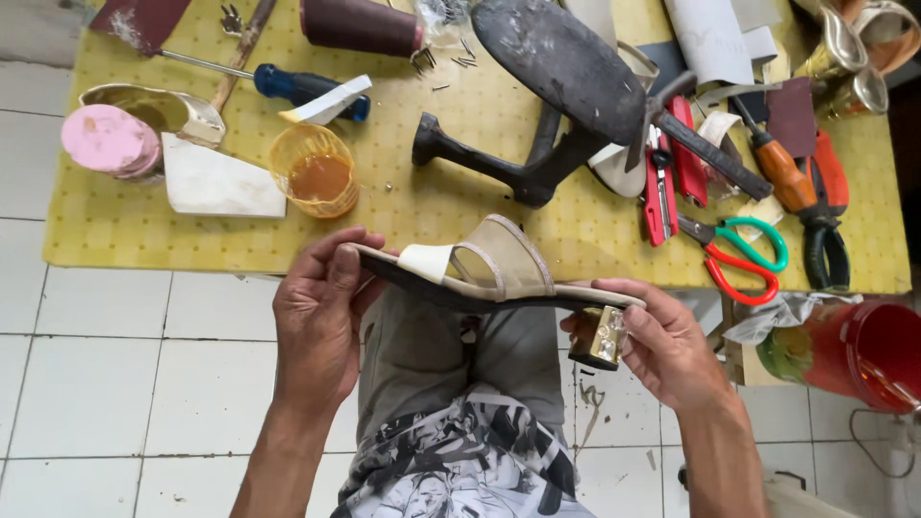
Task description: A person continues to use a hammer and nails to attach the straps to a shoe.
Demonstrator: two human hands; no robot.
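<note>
I hold a cream heeled sandal [499, 273] with a sheer beige strap over my lap, just in front of the table edge. My left hand [321, 312] grips its toe end, thumb on the insole. My right hand [662, 341] grips the heel end, fingers around the shiny gold block heel [600, 338]. The sandal lies level, sole down, strap up.
A yellow-covered table [115, 225] holds a black iron shoe last stand [547, 105], a yellow cup of glue [317, 173], a blue-handled screwdriver [297, 86], red cutters [662, 187], red-and-green scissors [743, 254] and pliers [820, 206]. A red bucket [878, 355] stands at the right on white floor tiles.
</note>
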